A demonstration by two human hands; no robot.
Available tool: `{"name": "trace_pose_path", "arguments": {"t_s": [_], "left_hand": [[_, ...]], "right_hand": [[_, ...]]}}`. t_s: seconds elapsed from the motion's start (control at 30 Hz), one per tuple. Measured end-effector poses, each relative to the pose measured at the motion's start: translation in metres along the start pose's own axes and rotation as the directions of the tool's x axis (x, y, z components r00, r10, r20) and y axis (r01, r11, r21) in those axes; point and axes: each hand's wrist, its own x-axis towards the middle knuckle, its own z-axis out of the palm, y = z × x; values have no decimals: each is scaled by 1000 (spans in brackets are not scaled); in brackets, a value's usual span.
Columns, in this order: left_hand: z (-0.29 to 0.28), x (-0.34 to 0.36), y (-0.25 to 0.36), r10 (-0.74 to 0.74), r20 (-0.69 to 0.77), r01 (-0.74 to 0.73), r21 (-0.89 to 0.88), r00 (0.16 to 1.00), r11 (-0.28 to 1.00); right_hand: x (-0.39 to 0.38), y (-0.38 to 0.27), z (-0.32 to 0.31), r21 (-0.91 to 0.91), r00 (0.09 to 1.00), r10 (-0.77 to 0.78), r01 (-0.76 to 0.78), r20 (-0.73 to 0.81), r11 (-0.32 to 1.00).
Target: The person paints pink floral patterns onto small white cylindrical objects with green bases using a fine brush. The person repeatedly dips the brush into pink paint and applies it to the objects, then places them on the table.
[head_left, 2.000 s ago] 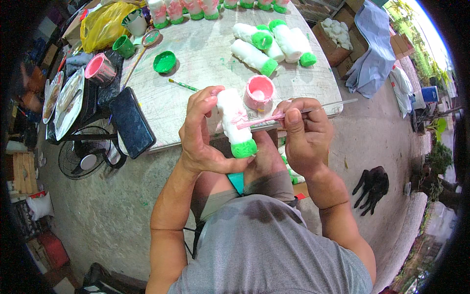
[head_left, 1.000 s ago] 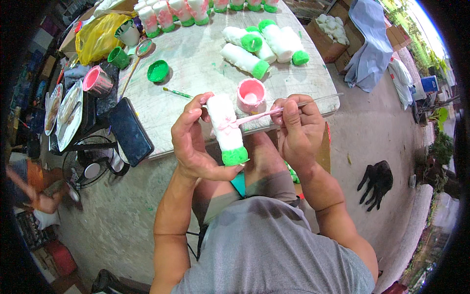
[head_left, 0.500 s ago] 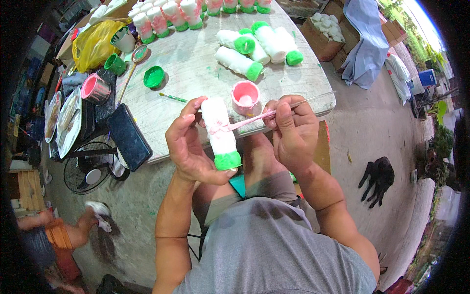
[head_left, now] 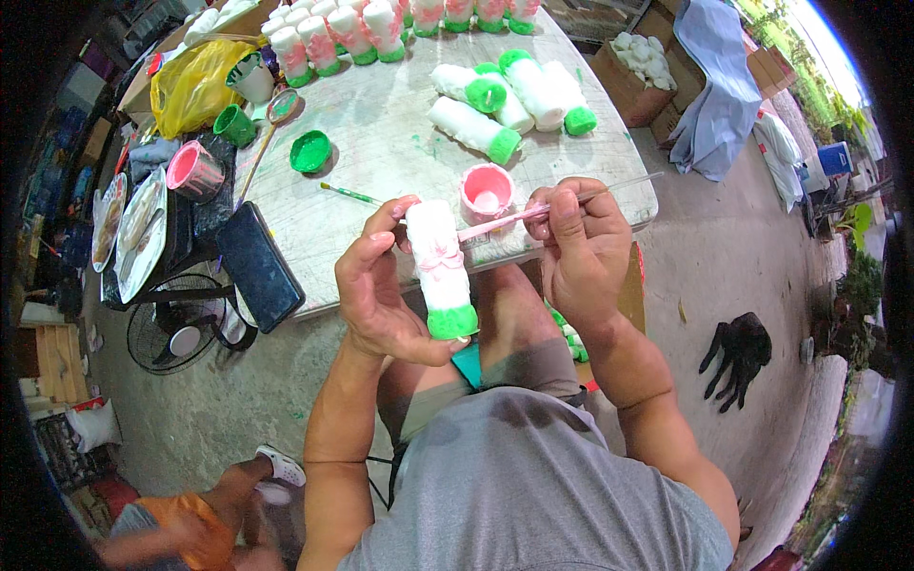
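Passer-by (head_left: 233, 493): orange shorts (head_left: 188, 535), further in than half a second ago.
Candle (head_left: 443, 276): spans the parted left hand (head_left: 369, 303) — fingers at its white top, thumb under its green end.
Brush (head_left: 503, 223): pinched in the right hand (head_left: 586, 243), tip by the candle's side.
Table (head_left: 381, 114): pink pot (head_left: 487, 181) near its edge.
Floor (head_left: 190, 414): grey, with a fan (head_left: 184, 341).

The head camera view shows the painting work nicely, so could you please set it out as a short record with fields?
Left hand: the left hand holds the white cylinder between fingers and thumb
Right hand: the right hand grips the pink-coated brush
Brush tip: at the cylinder's right edge; contact unclear
Cylinder: green lower end, pink marks mid-length
Nearest paint: pink cup, just beyond the brush
On table: several lying cylinders; standing cylinders at the far edge
Bystander: another person, lower left
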Motion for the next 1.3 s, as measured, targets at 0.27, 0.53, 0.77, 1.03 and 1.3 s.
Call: {"name": "trace_pose_path", "arguments": {"t_s": [0.27, 0.53, 0.77, 1.03, 1.3], "left_hand": [[-2, 11, 6, -16, 46, 13, 76, 999, 997], [1, 12, 15, -63, 67, 42, 280, 996, 959], [-2, 13, 7, -24, 67, -1, 351, 997, 936], [-4, 11, 5, -6, 72, -22, 371, 997, 929], [-3, 12, 7, 7, 72, -35, 396, 997, 918]], "right_hand": [[-9, -6, -2, -101, 997, -75, 71, -36, 992], [-19, -18, 8, -140, 951, -294, 306, 95, 942], [-13, -8, 12, -285, 907, -373, 416, 193, 863], [-9, 1, 22, -292, 917, -372, 399, 146, 869], [-13, -3, 16, -241, 965, -255, 261, 58, 935]]}}
